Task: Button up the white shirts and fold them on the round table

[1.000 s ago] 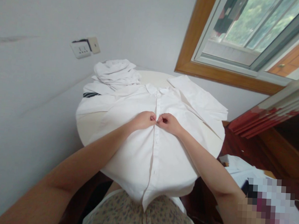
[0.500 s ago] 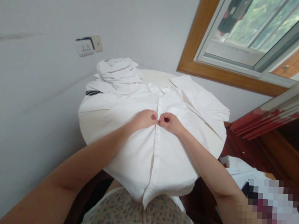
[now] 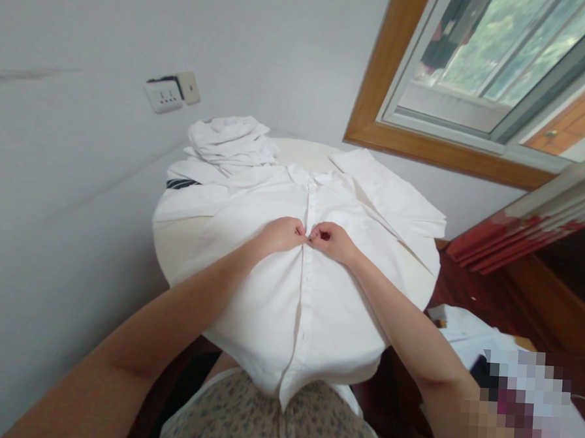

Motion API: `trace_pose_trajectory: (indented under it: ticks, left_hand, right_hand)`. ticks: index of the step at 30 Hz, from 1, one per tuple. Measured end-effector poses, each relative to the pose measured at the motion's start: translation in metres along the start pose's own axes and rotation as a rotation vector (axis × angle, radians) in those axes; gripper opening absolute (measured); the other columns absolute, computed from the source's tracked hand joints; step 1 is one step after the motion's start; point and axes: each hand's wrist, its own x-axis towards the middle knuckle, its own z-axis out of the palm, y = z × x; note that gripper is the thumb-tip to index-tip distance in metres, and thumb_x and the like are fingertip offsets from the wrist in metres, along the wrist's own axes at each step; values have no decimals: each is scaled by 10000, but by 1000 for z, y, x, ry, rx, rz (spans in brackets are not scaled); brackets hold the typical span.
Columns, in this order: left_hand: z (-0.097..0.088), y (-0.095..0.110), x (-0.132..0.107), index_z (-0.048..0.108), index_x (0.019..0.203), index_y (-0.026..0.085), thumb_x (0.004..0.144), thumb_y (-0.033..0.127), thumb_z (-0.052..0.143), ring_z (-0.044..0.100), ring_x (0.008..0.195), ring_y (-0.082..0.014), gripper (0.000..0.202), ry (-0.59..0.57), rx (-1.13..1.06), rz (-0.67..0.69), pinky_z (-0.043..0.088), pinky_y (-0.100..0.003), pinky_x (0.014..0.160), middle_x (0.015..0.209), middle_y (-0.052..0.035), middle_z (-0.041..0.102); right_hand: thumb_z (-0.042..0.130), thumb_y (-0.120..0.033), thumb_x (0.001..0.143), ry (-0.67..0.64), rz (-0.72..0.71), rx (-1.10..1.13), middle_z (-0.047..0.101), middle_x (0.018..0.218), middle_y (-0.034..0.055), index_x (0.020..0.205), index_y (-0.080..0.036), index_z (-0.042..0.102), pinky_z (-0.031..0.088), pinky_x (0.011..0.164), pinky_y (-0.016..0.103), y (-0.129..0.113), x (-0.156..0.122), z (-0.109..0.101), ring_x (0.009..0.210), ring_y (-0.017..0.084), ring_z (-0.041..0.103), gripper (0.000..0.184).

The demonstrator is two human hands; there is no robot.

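Observation:
A white button-up shirt [image 3: 259, 296] lies spread front side up, its collar at the far side and its hem hanging toward me over the table edge. My left hand [image 3: 284, 233] pinches the left front edge at the placket, about mid-chest. Right beside it, my right hand [image 3: 331, 239] pinches the other front edge, fingertips nearly meeting those of the left. Any button between the fingers is hidden. Below the hands the two front edges lie close together, with buttons or buttonholes faintly visible along the strip.
A round white table [image 3: 420, 268] carries the shirt. At its back left sits a pile of folded white cloth [image 3: 230, 144]; a dark striped piece [image 3: 182, 184] shows beneath. A wall socket [image 3: 164, 96] is behind, a wood-framed window [image 3: 370, 128] at right. White items [image 3: 468, 329] lie lower right.
Both hands keep their pinch on the shirt at the same spot. Only a slight shift of the camera view shows.

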Motion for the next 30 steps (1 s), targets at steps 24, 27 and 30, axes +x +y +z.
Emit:
trace_pose_trajectory:
  ticks: [24, 27, 30]
  left_hand:
    - [6, -13, 10, 671, 815, 181, 767, 328, 526, 578, 674, -141, 212, 20, -79, 140, 386, -224, 595, 744, -1, 671]
    - [4, -13, 9, 661, 793, 173, 773, 302, 499, 561, 651, -137, 208, -16, -78, 174, 376, -227, 586, 711, -2, 650]
    - [2, -9, 8, 657, 775, 173, 762, 272, 498, 552, 641, -136, 187, -11, -42, 162, 364, -229, 579, 698, -3, 643]
  right_hand:
    - [598, -340, 728, -38, 33, -7, 502, 597, -32, 682, -158, 600, 315, 543, 214, 2, 0, -1, 562, 86, 414, 188]
    - [588, -321, 731, -33, 31, -28, 518, 613, -26, 694, -160, 606, 329, 552, 212, 1, -1, -1, 568, 90, 435, 166]
    - [589, -290, 725, -6, 7, -115, 538, 619, -17, 674, -164, 607, 333, 571, 215, -5, -2, -1, 579, 94, 454, 138]
